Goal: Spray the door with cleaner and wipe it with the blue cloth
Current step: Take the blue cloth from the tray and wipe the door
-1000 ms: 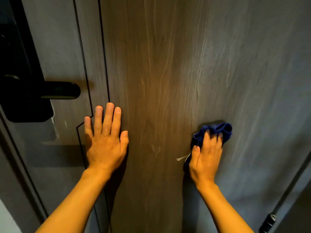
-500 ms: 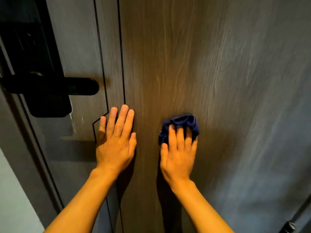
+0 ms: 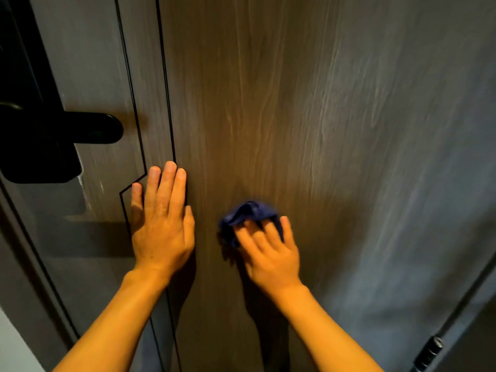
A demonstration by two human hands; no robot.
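A dark wood-grain door [image 3: 268, 103] fills the view. My left hand [image 3: 161, 226] lies flat against it with fingers together, beside two thin black inlay lines. To its right my right hand [image 3: 268, 251] presses a crumpled blue cloth [image 3: 247, 213] onto the door; the cloth sticks out above and left of the blurred fingers, and most of it is under the palm. No spray bottle is in view.
A black lever handle [image 3: 91, 127] on a black lock plate [image 3: 35, 146] sits at the left edge of the door. The door frame [image 3: 24, 277] runs down the left. A black hinge [image 3: 429, 350] shows at the bottom right corner.
My right hand swept the cloth left from the door's right part to its middle, and now is blurred and tilted left. My left hand stayed pressed in the same place.
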